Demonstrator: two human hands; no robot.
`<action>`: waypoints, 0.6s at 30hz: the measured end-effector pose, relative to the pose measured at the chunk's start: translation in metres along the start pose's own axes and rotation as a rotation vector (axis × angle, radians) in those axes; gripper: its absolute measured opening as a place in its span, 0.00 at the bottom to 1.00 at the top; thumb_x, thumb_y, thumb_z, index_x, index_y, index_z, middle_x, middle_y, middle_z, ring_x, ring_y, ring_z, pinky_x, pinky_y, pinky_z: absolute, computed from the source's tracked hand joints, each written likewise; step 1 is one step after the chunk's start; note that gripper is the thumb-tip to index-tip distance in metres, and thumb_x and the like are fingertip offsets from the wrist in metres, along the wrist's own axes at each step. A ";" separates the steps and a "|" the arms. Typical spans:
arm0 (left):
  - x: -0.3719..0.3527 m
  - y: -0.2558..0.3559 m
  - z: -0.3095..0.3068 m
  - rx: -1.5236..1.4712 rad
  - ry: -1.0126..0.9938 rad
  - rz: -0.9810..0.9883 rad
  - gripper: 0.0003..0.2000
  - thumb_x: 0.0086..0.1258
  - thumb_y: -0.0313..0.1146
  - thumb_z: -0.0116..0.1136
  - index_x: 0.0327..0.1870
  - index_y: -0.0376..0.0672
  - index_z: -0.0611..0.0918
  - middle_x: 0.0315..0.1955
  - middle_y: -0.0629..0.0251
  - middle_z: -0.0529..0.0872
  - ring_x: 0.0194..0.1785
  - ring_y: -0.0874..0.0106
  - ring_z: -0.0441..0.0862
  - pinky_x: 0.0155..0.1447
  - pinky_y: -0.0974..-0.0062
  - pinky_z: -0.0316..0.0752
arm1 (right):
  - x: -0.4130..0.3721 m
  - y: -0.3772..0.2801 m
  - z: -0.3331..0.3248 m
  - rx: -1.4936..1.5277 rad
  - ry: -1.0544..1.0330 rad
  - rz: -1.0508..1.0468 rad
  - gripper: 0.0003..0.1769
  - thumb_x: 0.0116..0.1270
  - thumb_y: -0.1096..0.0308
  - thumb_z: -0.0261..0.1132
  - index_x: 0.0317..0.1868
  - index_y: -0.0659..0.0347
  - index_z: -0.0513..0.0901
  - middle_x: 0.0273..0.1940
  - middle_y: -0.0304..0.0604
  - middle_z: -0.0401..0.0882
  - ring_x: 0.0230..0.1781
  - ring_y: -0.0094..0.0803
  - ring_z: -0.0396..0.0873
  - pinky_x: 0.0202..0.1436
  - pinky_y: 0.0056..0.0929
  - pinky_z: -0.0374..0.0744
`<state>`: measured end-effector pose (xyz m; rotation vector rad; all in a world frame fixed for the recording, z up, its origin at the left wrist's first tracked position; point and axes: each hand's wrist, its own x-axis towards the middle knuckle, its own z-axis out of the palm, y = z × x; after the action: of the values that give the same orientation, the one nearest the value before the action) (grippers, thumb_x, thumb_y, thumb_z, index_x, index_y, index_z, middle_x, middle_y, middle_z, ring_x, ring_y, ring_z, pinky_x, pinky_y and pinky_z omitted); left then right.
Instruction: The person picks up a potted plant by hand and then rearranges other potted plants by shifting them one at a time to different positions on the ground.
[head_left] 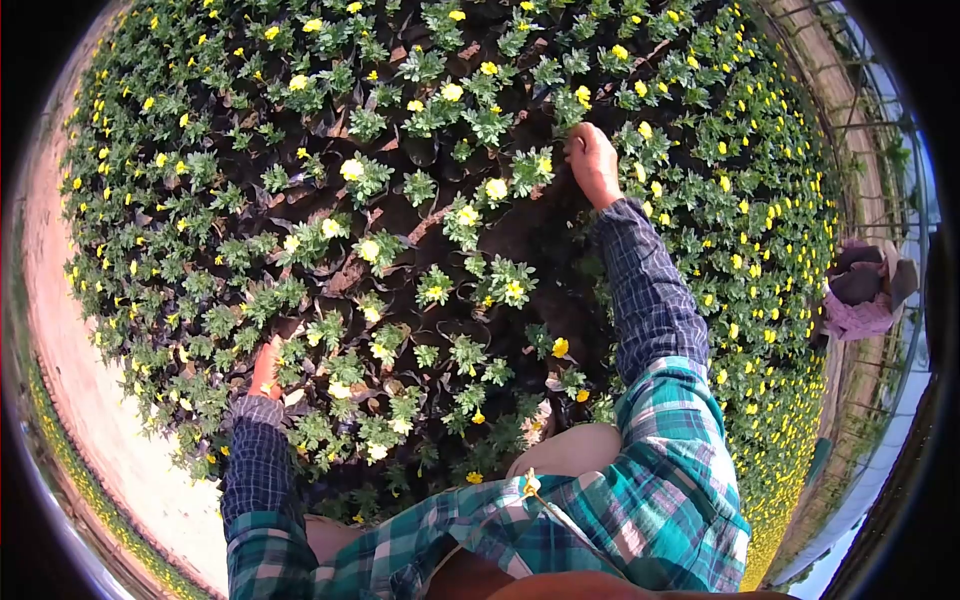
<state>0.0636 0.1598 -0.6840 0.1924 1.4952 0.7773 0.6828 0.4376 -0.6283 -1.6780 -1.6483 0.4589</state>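
Observation:
My right hand [596, 168] is stretched forward among the potted plants. Its fingers are curled closed beside a leafy marigold plant [568, 112], and what they grip, if anything, is hidden. Low on the left, my left hand [267, 368] reaches down between plants. Leaves and shade cover its fingertips near a green plant [326, 328]. Small yellow-flowered marigolds in dark plastic bags surround both hands. One flowering plant [511, 284] stands between my arms, close to a patch of dark soil [520, 235].
Densely packed flowering plants extend all around. A pale dirt path [130, 400] runs along the left. On the far right, a person in a pink garment [860, 312] is by the bed's edge, near a fence-like frame [880, 130]. My knee [572, 450] is close below.

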 end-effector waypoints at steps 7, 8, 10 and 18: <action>-0.004 -0.005 -0.009 0.024 0.032 0.002 0.19 0.76 0.44 0.45 0.54 0.38 0.78 0.48 0.64 0.84 0.48 0.71 0.82 0.53 0.73 0.77 | 0.045 0.053 0.041 -0.407 -0.094 0.089 0.10 0.58 0.72 0.58 0.39 0.64 0.80 0.33 0.57 0.82 0.40 0.54 0.81 0.46 0.46 0.77; -0.002 -0.006 -0.012 0.031 0.039 0.011 0.19 0.76 0.44 0.44 0.54 0.38 0.78 0.48 0.64 0.84 0.48 0.71 0.82 0.53 0.73 0.77 | 0.042 0.034 0.035 -0.404 -0.061 0.121 0.08 0.57 0.73 0.58 0.36 0.64 0.81 0.32 0.56 0.82 0.39 0.54 0.81 0.45 0.45 0.78; 0.005 -0.010 -0.024 0.031 0.005 -0.032 0.20 0.76 0.45 0.44 0.55 0.38 0.78 0.48 0.65 0.84 0.48 0.71 0.82 0.53 0.73 0.77 | 0.037 0.025 0.031 -0.351 -0.008 0.075 0.06 0.56 0.74 0.59 0.33 0.64 0.80 0.31 0.56 0.82 0.37 0.53 0.81 0.43 0.45 0.78; -0.002 -0.006 -0.015 0.009 0.007 -0.030 0.20 0.76 0.45 0.43 0.55 0.39 0.78 0.48 0.65 0.84 0.49 0.71 0.82 0.54 0.72 0.77 | 0.023 0.005 0.036 -0.171 -0.209 0.018 0.08 0.56 0.69 0.68 0.37 0.61 0.82 0.30 0.52 0.82 0.35 0.47 0.82 0.40 0.39 0.78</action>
<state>0.0519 0.1492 -0.6875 0.1740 1.5057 0.7485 0.6640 0.4693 -0.6507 -1.8221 -1.8700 0.5301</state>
